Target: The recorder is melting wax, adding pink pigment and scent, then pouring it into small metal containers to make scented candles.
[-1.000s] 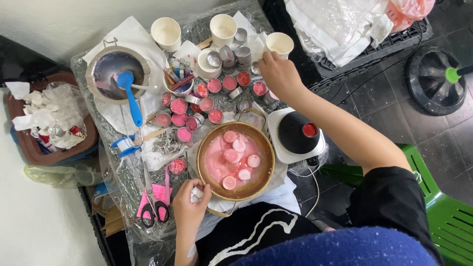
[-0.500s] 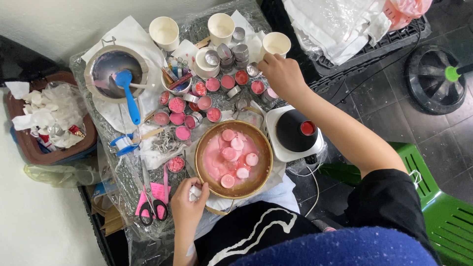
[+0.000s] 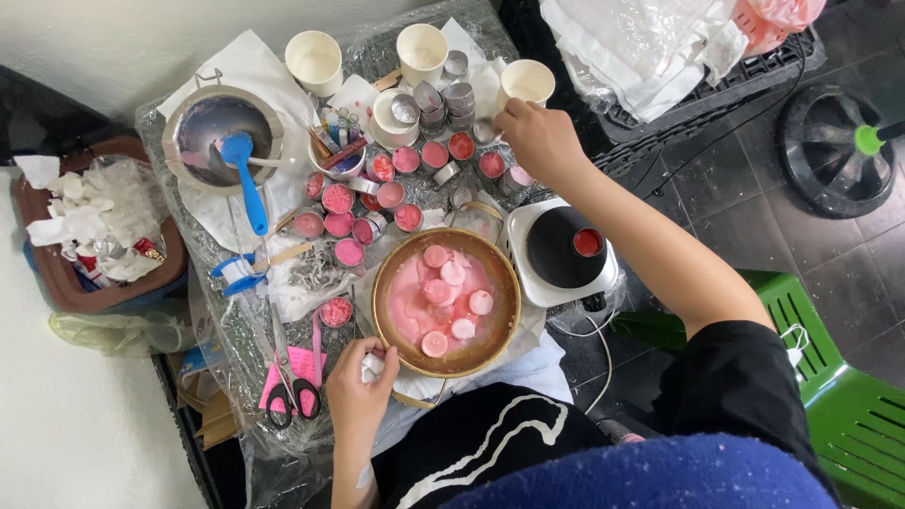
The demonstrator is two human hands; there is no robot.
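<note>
Fingers of the left hand [image 3: 358, 385] close around a small white wad beside the round brown pan of pink wax discs [image 3: 445, 302], touching its near rim. Farther off, the right hand [image 3: 539, 139] pinches a small silver tin [image 3: 487, 132] by the cream paper cup [image 3: 527, 83]. Tin-picking looks under way; lifting it needs a steady grip among crowded neighbours.
</note>
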